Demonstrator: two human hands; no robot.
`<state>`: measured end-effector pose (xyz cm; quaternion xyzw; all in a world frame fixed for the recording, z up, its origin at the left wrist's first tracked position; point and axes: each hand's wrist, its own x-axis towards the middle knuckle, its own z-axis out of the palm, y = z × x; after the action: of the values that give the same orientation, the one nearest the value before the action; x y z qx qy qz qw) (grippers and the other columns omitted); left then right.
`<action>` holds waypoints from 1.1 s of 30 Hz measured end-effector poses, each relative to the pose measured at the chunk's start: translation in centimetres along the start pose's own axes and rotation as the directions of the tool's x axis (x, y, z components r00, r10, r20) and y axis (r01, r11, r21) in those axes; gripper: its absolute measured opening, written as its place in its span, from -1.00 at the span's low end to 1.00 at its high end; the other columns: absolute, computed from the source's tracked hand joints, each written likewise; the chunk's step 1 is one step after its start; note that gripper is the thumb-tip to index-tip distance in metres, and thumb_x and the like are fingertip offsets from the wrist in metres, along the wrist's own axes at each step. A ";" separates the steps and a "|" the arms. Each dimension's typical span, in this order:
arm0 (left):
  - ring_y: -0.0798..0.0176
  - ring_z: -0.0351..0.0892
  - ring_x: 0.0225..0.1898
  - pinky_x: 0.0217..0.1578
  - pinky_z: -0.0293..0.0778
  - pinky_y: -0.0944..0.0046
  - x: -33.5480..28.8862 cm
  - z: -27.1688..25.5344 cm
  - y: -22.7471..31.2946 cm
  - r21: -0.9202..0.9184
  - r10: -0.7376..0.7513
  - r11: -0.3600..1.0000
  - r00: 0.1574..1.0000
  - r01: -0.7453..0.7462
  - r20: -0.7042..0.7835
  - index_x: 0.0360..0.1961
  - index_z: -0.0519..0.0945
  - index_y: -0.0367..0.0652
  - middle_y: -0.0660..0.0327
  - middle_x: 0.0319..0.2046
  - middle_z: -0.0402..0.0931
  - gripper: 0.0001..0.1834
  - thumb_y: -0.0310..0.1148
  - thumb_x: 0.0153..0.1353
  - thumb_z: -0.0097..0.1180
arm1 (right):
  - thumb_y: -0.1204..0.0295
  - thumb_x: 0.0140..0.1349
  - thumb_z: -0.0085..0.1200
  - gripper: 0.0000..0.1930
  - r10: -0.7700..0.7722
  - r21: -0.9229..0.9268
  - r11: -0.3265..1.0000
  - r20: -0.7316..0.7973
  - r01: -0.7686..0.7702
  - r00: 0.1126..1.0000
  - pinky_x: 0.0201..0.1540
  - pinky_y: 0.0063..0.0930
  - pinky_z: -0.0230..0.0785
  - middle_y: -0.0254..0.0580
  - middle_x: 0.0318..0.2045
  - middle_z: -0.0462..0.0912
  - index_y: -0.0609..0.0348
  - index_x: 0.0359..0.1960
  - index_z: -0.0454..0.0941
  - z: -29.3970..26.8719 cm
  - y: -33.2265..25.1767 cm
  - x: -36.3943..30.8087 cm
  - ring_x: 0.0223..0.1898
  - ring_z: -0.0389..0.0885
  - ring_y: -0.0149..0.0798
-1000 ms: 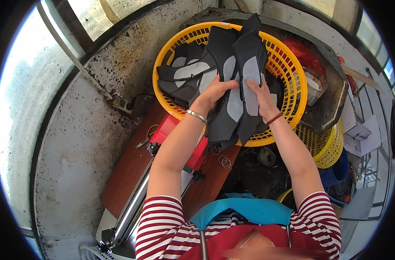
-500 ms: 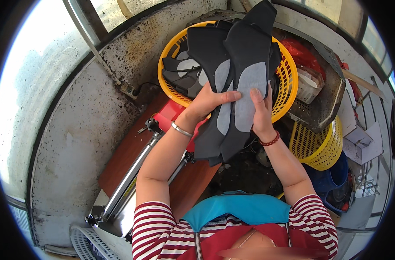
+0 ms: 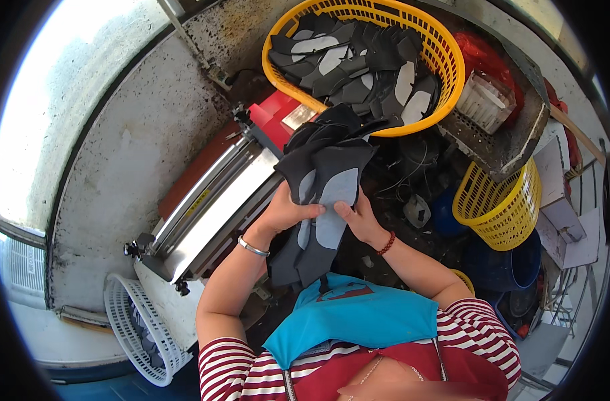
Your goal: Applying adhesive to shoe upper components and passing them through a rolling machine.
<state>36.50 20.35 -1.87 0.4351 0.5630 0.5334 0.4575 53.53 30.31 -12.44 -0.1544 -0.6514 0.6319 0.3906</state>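
Observation:
A thick bundle of flat black padded pieces with grey patches (image 3: pixel 325 164) is in front of my chest. My left hand (image 3: pixel 282 214) closes on its left edge, with the thumb across the front. My right hand (image 3: pixel 362 222) grips the right edge, its thumb pressing near a grey patch. Fingers of both hands are partly hidden behind the bundle. Beyond it stands an orange-yellow basket (image 3: pixel 456 73) heaped with similar black pieces (image 3: pixel 358 63). The bundle's top end lies just nearer than the basket's near rim.
Left of the bundle stands a machine with long metal rollers (image 3: pixel 214 224) and a red end (image 3: pixel 271 120). A white basket (image 3: pixel 128 314) sits at lower left. On the right are a yellow basket (image 3: pixel 499 207), a blue bin (image 3: pixel 522 264) and a grimy metal tray (image 3: pixel 512 150).
My hands have drawn the bundle from over the basket toward my body, and the basket's contents now show. The view has shifted, revealing more of the roller machine and the white basket.

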 end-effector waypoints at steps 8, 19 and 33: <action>-0.15 0.61 0.11 0.10 0.53 0.07 -7.7 -1.3 -4.0 0.667 -0.110 0.727 0.987 0.162 -0.120 0.30 0.42 -0.21 -0.16 0.10 0.57 -0.01 -0.15 -0.27 0.43 | 0.05 0.35 0.16 -0.45 0.684 -0.332 0.726 0.436 -0.602 0.585 -0.02 -0.10 0.57 -0.15 -0.27 0.75 0.27 0.15 0.51 1.8 0.9 -5.1 -0.15 0.75 0.07; -0.15 0.52 0.08 -0.06 0.49 -0.04 -19.6 -4.1 -13.6 0.965 0.151 0.079 0.954 0.251 -0.260 0.35 0.38 -0.16 -0.09 0.12 0.48 -0.03 -0.43 -0.23 0.42 | 0.01 0.57 -0.34 -0.40 0.425 0.698 -0.189 0.692 -0.691 0.583 0.44 0.07 0.24 0.02 0.43 0.30 0.05 0.49 0.16 17.1 17.3 -13.0 0.42 0.34 -0.01; -0.16 0.26 0.36 0.26 0.22 -0.20 -28.3 -13.3 -26.9 0.901 0.302 0.130 0.849 0.414 -0.434 0.41 0.34 0.04 0.03 0.38 0.27 0.01 -0.53 -0.22 0.37 | 0.01 0.51 -0.30 -0.39 0.595 0.546 -0.031 0.683 -0.837 0.424 0.55 -0.08 0.00 -0.09 0.41 0.37 0.07 0.46 0.24 30.4 21.7 -14.6 0.43 0.29 -0.11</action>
<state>29.16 -11.38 -27.08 0.4383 0.8875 0.1033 -0.0974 35.25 2.14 -34.39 -0.1762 -0.1024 0.9767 -0.0665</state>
